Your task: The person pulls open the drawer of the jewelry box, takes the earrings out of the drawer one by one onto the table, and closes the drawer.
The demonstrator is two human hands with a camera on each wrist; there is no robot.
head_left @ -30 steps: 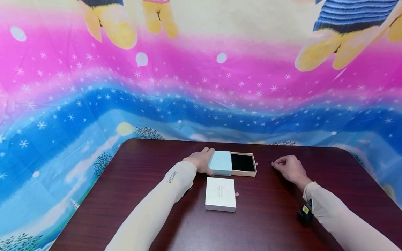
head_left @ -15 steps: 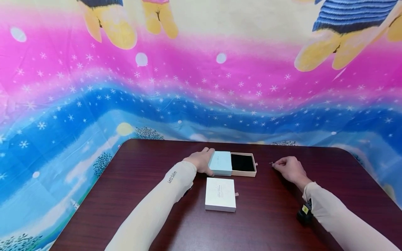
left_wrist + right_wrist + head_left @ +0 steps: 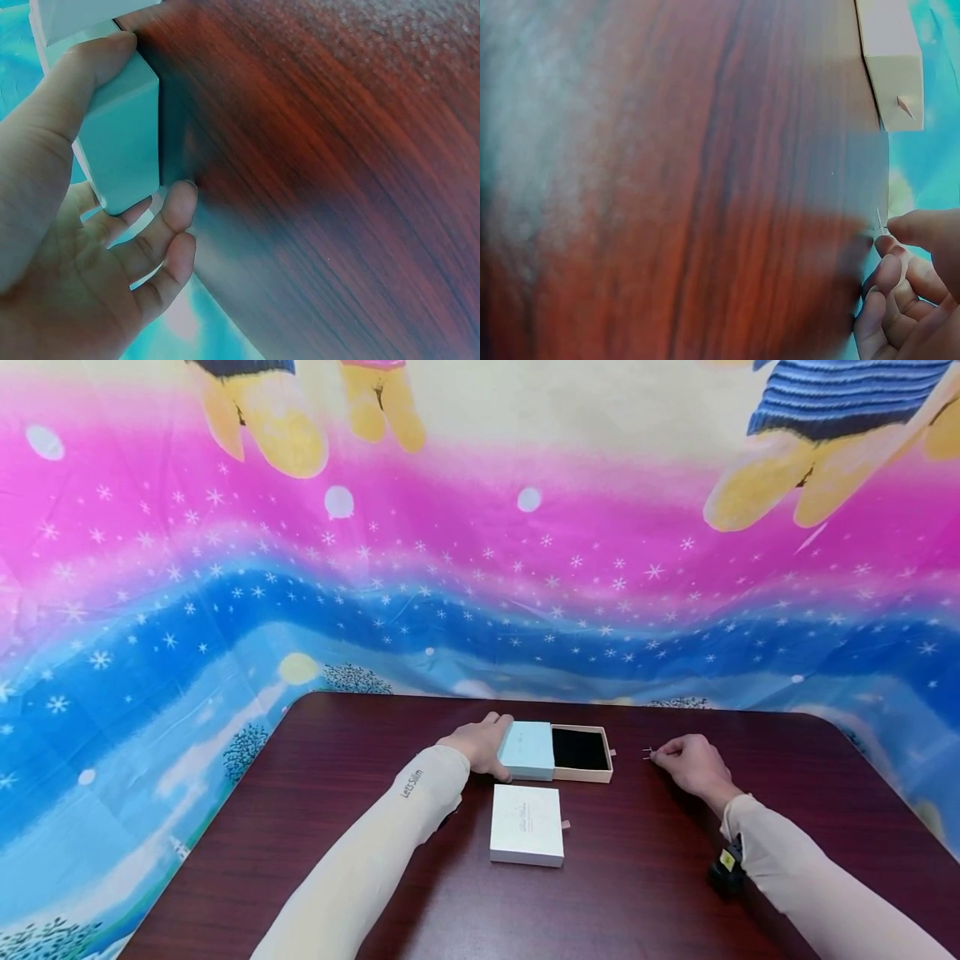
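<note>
Around the left end of a light blue box sleeve (image 3: 527,750) the left hand (image 3: 482,746) is curled, thumb on the near side. The left wrist view shows the thumb and fingers of that hand (image 3: 90,187) on opposite sides of the blue box (image 3: 124,135). A drawer with black lining (image 3: 581,750) stands pulled out to the right of the sleeve. Off to its right, the right hand (image 3: 693,764) pinches a tiny thin metallic item (image 3: 647,753) between thumb and forefinger. In the right wrist view this item (image 3: 880,217) looks like crossed thin pins at the fingertips of the hand (image 3: 911,285).
A white box (image 3: 527,824) with a small ribbon tab lies in front of the blue one on the dark wooden table (image 3: 615,893). Behind the table hangs a colourful printed cloth (image 3: 450,552). A black device (image 3: 726,870) is on the right wrist.
The small item at the right fingertips has turned slightly and shows more of its thin parts. The left hand and both boxes have stayed in place.
</note>
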